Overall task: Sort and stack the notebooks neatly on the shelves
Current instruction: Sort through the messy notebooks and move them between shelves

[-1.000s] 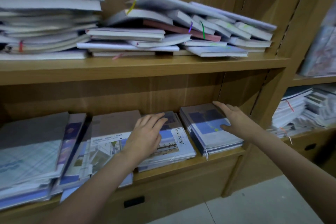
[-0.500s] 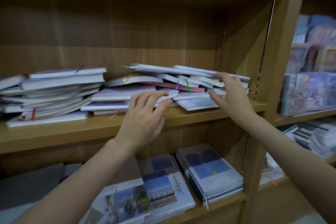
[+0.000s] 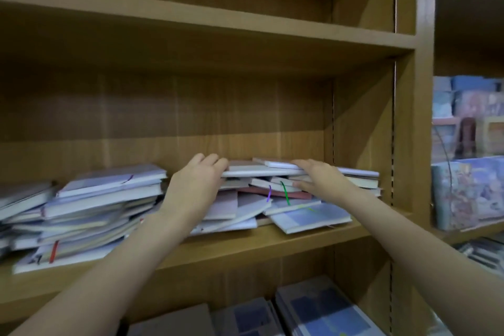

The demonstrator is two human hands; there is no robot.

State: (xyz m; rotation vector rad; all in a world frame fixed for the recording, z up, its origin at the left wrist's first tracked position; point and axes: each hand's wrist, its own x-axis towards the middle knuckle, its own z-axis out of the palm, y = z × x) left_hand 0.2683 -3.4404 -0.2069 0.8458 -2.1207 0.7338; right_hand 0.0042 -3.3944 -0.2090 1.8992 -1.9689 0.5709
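Observation:
A messy heap of notebooks (image 3: pixel 294 207) lies on the middle shelf (image 3: pixel 245 247), with green and purple ribbon markers hanging out of it. My left hand (image 3: pixel 195 185) curls its fingers over the left end of the top white notebook (image 3: pixel 259 172). My right hand (image 3: pixel 323 179) grips the right part of the same heap, fingers on top and thumb under the upper notebooks. A second untidy pile of notebooks (image 3: pixel 90 210) sits to the left on the same shelf.
The shelf above (image 3: pixel 207 27) casts a dark shadow over the heap. Below, blue-covered notebooks (image 3: pixel 321 311) lie flat on the lower shelf. The upright side panel (image 3: pixel 403 131) closes the bay on the right; beyond it, a neighbouring shelf holds coloured books (image 3: pixel 469 194).
Both hands rose from the lower shelf to the middle shelf's right heap. They now hold its top notebooks, and the view has tilted upward.

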